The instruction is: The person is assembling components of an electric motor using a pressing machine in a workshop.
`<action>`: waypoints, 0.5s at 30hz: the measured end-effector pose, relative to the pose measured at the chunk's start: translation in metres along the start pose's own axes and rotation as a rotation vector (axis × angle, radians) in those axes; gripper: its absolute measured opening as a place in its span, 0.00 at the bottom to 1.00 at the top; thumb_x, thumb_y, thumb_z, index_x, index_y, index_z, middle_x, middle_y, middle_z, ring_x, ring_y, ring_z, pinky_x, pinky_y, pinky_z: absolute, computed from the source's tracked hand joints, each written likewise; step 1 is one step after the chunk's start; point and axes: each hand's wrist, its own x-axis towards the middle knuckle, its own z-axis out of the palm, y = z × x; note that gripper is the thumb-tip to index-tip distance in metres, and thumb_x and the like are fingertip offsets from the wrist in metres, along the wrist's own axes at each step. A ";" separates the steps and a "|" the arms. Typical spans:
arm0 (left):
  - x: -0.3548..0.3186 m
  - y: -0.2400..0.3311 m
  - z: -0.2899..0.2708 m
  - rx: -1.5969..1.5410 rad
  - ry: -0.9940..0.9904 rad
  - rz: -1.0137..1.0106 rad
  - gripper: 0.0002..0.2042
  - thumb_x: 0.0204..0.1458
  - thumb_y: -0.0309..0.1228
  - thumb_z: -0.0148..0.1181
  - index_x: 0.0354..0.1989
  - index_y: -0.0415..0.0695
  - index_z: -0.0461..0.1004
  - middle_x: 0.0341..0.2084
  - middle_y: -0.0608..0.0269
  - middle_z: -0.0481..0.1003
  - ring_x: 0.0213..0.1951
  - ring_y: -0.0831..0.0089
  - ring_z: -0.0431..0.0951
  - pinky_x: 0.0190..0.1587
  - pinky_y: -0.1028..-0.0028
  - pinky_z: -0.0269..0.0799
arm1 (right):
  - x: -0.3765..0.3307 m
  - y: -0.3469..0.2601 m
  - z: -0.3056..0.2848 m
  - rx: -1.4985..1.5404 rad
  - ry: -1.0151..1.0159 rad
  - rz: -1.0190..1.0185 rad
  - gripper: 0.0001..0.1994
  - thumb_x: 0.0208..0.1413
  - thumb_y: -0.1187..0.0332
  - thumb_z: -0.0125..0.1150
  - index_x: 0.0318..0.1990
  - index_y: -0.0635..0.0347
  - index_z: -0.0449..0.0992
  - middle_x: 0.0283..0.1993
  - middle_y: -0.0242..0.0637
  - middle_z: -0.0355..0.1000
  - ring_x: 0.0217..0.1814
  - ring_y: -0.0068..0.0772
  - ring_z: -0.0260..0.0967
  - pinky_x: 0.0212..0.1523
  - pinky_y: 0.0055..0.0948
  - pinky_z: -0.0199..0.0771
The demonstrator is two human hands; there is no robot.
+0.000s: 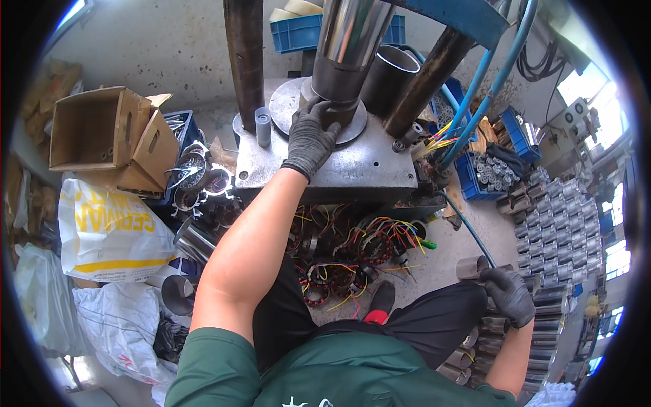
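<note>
My left hand (311, 138), in a grey knit glove, reaches up to the press and curls its fingers against the lower side of a dark metal cylinder (337, 83). This cylinder stands on a round steel plate (281, 102), directly under the shiny press ram (349, 30). How far the fingers wrap round it is partly hidden. Down at the right, by my knee, my right hand (508, 296), also gloved, is closed on the end of a long thin blue-green lever (469, 226) that slants up to the press.
Steel posts (245, 61) flank the ram, with a wide metal tube (392, 71) behind. Wired motor stators (369, 247) lie below the press bed (352, 169). Cardboard boxes (88, 132) and white sacks (112, 230) stand left; stacked metal sleeves (559, 230) and blue crates (475, 180) right.
</note>
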 end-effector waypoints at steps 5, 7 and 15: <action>0.000 0.000 0.000 0.017 -0.006 -0.009 0.27 0.51 0.31 0.68 0.61 0.45 0.73 0.65 0.53 0.68 0.64 0.49 0.66 0.71 0.58 0.61 | -0.001 0.001 0.001 -0.040 -0.044 -0.070 0.13 0.52 0.73 0.62 0.46 0.60 0.82 0.37 0.48 0.81 0.42 0.50 0.78 0.61 0.39 0.62; -0.001 0.000 0.000 0.011 -0.015 -0.022 0.27 0.51 0.31 0.68 0.61 0.45 0.73 0.65 0.53 0.68 0.64 0.49 0.66 0.71 0.58 0.61 | 0.000 0.001 0.001 0.029 0.061 -0.023 0.13 0.52 0.72 0.63 0.46 0.60 0.82 0.37 0.47 0.81 0.41 0.49 0.78 0.61 0.40 0.61; -0.003 0.003 0.001 0.047 0.060 0.014 0.25 0.51 0.28 0.69 0.59 0.42 0.75 0.61 0.50 0.72 0.61 0.49 0.71 0.68 0.58 0.64 | 0.001 0.000 -0.002 -0.056 0.015 -0.019 0.11 0.53 0.70 0.64 0.44 0.58 0.82 0.35 0.44 0.80 0.41 0.49 0.78 0.61 0.42 0.61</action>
